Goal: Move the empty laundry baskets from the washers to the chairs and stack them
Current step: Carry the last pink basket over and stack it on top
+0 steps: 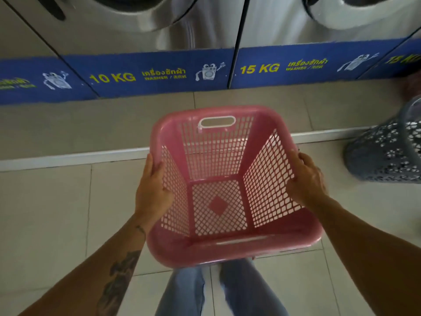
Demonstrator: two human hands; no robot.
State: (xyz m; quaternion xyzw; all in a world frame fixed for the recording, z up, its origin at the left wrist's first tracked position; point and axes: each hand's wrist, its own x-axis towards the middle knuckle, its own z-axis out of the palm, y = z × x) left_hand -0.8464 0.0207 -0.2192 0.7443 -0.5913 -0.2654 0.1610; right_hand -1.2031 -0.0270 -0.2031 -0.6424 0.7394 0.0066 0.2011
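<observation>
An empty pink laundry basket (218,247) with lattice walls and a white-edged handle slot hangs in the air in front of me, above the tiled floor. My left hand (151,192) grips its left rim. My right hand (306,181) grips its right rim, fingers curled inside the wall. A grey perforated basket (387,151) stands on the floor at the right edge, partly cut off by the frame. No chairs are in view.
A row of steel washers (159,30) on blue plinths marked 10 KG and 15 KG runs across the top. A raised tiled step with a white edge (68,159) lies before them. My legs in jeans (189,293) are below the basket.
</observation>
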